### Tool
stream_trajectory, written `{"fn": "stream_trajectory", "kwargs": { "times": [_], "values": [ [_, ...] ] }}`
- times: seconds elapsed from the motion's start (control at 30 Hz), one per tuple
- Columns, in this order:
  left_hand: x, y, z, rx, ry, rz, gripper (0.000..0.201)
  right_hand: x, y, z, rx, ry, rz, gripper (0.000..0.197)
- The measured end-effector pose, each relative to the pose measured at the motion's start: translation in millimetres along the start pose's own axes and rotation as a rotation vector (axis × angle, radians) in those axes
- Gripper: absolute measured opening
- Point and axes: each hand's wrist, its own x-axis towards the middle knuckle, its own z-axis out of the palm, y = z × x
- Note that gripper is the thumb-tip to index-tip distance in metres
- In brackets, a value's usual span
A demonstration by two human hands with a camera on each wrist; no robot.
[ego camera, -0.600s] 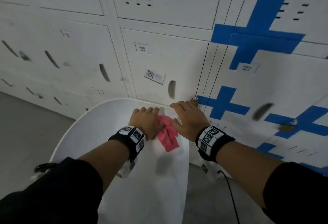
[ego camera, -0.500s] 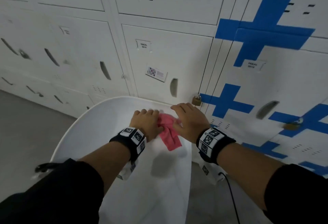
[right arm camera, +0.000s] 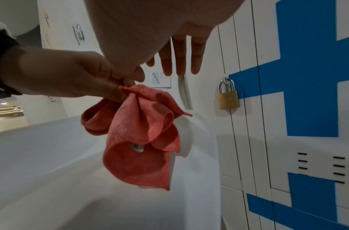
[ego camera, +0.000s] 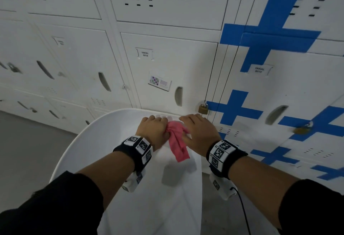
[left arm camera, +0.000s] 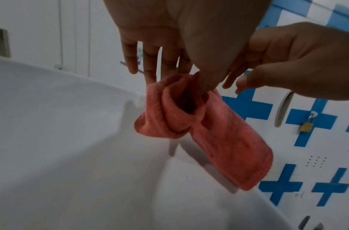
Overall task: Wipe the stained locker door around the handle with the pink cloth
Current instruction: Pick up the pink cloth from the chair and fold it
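A pink cloth [ego camera: 177, 141] hangs crumpled above the white table [ego camera: 111, 141]. My left hand [ego camera: 154, 127] pinches its top between thumb and forefinger, which the right wrist view shows. My right hand [ego camera: 197, 132] hovers just to the right of the cloth [left arm camera: 209, 132] with its fingers straight and its thumb close to the pinch, holding nothing. Straight ahead is the white locker door [ego camera: 167, 63] labelled YAKAL 0019, with a recessed handle [ego camera: 178, 96] and a small sticker [ego camera: 160, 83]. From this distance I can make out no stains on it.
A brass padlock [ego camera: 203, 108] hangs right of the handle. The lockers to the right carry blue tape crosses [ego camera: 275, 35] and another padlock [ego camera: 302, 128]. The white table edge sits close against the lockers. Grey floor [ego camera: 28, 151] lies to the left.
The cloth has come up off the table and now hangs from my left hand. Both hands stay close together above the table's far edge.
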Motion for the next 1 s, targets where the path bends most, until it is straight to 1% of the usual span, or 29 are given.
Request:
{"fn": "stream_trajectory", "kwargs": {
  "times": [0.07,0.1,0.17,0.23,0.27,0.3,0.33,0.5,0.6,0.67,0.8,0.9,1.0],
  "values": [
    [3.5,5.7,-16.2,-0.034,0.044,0.043,0.021,-1.0,-2.0,-13.3,0.007,0.009,0.026,0.053],
    [5.7,10.0,-26.2,-0.05,0.069,0.066,0.02,-2.0,-3.0,-22.2,0.011,0.017,0.037,0.054],
    [11.9,20.3,-47.7,-0.081,0.135,0.108,0.022,-4.2,-3.4,-44.6,0.023,0.064,0.051,0.047],
    [19.1,33.5,-72.5,-0.106,0.187,0.14,0.035,-7.8,0.5,-67.9,0.03,0.133,0.047,0.039],
    [22.5,40.4,-85.5,-0.115,0.214,0.16,0.035,-10.4,3.4,-80.3,0.014,0.158,0.046,0.038],
    [25.9,48.3,-98.7,-0.12,0.241,0.188,0.03,-13.3,7.0,-93.2,-0.012,0.174,0.053,0.038],
    [29.0,57.2,-112.3,-0.121,0.262,0.211,0.026,-16.2,11.6,-105.7,-0.034,0.193,0.064,0.038],
    [39.0,113.8,-176.7,-0.127,0.345,0.29,0.023,-40.2,26.3,-173.5,-0.082,0.322,0.105,0.038],
    [44.2,150.0,-212.8,-0.129,0.41,0.341,0.024,-56.5,36.0,-210.0,-0.082,0.423,0.11,0.037],
    [48.3,178.2,-237.5,-0.132,0.459,0.392,0.026,-70.4,46.3,-239.0,-0.077,0.499,0.104,0.041],
    [54.2,228.7,-282.5,-0.154,0.53,0.455,0.025,-89.6,59.3,-293.3,-0.119,0.591,0.077,0.061],
    [56.2,263.0,-312.5,-0.162,0.583,0.478,0.025,-100.7,74.7,-324.7,-0.168,0.684,0.064,0.072],
    [56.8,295.8,-337.1,-0.167,0.631,0.474,0.024,-114.5,88.6,-354.6,-0.185,0.782,0.014,0.077]
  ]
}}
